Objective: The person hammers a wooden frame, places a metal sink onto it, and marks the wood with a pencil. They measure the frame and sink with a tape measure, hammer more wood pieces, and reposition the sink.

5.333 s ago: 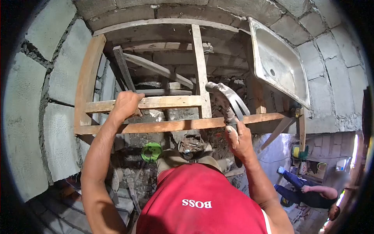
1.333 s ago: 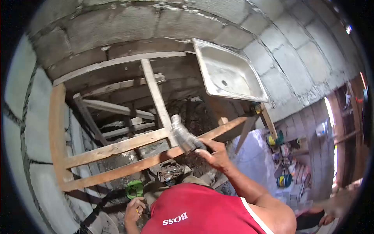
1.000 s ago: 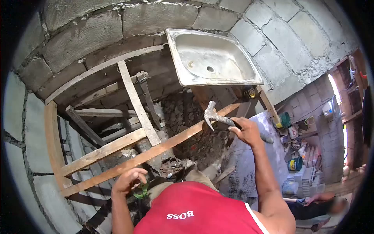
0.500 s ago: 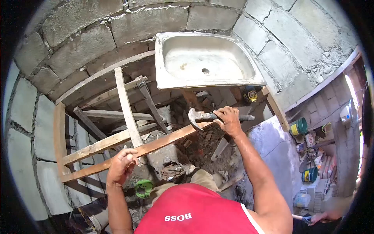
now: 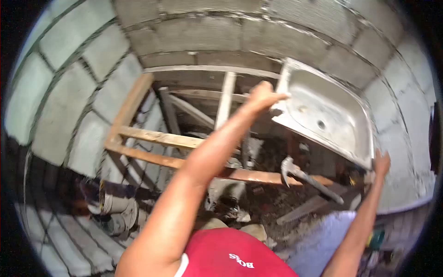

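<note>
A stainless steel sink (image 5: 339, 122) with a drain hole rests at the back right, on the wooden frame. My left hand (image 5: 266, 98) grips its left rim, the thumb lying over the edge and the other fingers partly hidden. At the sink's front right corner, my right hand (image 5: 381, 164) is closed on the rim, slightly blurred. Below the sink, a claw hammer (image 5: 311, 179) lies across the front wooden beam (image 5: 251, 176), out of both hands.
The wooden frame has a crosspiece (image 5: 226, 99) and a left side rail (image 5: 131, 108). Concrete block walls (image 5: 198, 34) enclose the corner. Rubble (image 5: 263, 201) covers the ground beneath the frame. A whitish bucket (image 5: 117, 205) stands at lower left.
My right hand has put the hammer down on the beam and moved to the sink's right corner. My left hand has left the beam for the sink's left rim. The view has turned left.
</note>
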Demonstrator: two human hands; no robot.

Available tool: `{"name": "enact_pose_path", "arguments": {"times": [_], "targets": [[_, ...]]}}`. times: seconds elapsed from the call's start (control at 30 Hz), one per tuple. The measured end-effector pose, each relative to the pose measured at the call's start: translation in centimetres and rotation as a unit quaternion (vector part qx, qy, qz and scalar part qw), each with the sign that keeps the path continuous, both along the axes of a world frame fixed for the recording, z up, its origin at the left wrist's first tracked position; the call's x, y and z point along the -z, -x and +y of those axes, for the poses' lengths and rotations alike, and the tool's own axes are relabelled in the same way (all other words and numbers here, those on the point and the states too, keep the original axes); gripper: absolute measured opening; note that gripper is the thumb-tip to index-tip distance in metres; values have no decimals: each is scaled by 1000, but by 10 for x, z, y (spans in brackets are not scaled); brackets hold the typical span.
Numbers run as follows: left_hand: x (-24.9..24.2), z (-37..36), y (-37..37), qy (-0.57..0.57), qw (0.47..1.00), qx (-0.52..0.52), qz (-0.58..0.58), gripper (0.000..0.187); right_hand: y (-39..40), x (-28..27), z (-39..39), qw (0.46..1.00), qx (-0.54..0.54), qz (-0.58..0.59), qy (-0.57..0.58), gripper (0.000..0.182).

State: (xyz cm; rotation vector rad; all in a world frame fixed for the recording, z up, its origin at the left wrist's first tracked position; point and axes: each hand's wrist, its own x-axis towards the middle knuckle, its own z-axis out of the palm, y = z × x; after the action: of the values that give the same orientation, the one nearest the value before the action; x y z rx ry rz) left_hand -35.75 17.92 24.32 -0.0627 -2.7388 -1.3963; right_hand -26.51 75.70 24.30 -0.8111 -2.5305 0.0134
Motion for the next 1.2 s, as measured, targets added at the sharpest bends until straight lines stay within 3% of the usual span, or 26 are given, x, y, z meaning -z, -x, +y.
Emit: {"name": "enact_pose_path", "arguments": {"times": [0.07, 0.1, 0.17, 0.23, 0.37, 0.43, 0.53, 0.57, 0.6, 0.63, 0.7, 0.73, 0.77, 0.83, 0.9, 0.93, 1.0, 1.17, 1.2], "targets": [[19, 27, 44, 20, 997, -8, -81, 79, 37, 24, 88, 975, -152, -113, 112, 61], [25, 40, 51, 24, 997, -26, -63, 81, 49, 38, 111, 971, -171, -131, 104, 56], [27, 53, 45, -2, 996, -82, -18, 64, 65, 58, 123, 963, -198, -155, 98, 53], [34, 50, 55, -77, 990, -71, -90, 55, 68, 67, 123, 962, -176, -66, 199, 50], [28, 41, 36, -93, 992, -82, -9, 43, 51, 37, 94, 989, -83, 6, 122, 47], [5, 29, 18, -225, 969, -77, 66, 33, 26, -4, 74, 966, -151, 102, 186, 41], [-35, -9, -17, -296, 951, -48, 71, 30, -9, -52, 48, 940, -204, 126, 243, 37], [-37, -25, -25, -297, 949, -36, 95, 16, -23, -71, 29, 925, -237, 144, 260, 38], [-31, -44, -28, -368, 922, -1, 119, 11, -37, -88, 7, 922, -226, 121, 289, 34], [-78, -78, -79, -326, 941, 5, 84, 14, -47, -100, -22, 923, -229, 124, 284, 34], [-92, -134, -113, -283, 955, -18, 90, 22, -69, -119, -95, 882, -258, 133, 372, 30], [-98, -162, -131, -269, 958, -30, 93, 26, -82, -135, -151, 911, -261, 94, 305, 30], [-101, -191, -143, -222, 969, -63, 89, 33, -84, -137, -185, 898, -283, 84, 326, 30], [-98, -252, -156, -229, 965, -113, 62, 37, -85, -133, -255, 875, -339, 63, 340, 31], [-96, -316, -165, -211, 965, -150, 43, 38, -69, -116, -311, 855, -330, 75, 392, 34], [-93, -346, -168, -259, 954, -148, 41, 37, -62, -115, -343, 861, -355, 33, 363, 35], [-98, -397, -177, -228, 960, -158, 46, 37, -42, -97, -405, 857, -341, 30, 386, 36], [-86, -511, -176, -254, 952, -170, 10, 35, 4, -40, -513, 789, -369, 21, 490, 34], [-82, -525, -175, -259, 952, -166, 9, 35, 1, -41, -535, 809, -363, 8, 462, 34]]}}
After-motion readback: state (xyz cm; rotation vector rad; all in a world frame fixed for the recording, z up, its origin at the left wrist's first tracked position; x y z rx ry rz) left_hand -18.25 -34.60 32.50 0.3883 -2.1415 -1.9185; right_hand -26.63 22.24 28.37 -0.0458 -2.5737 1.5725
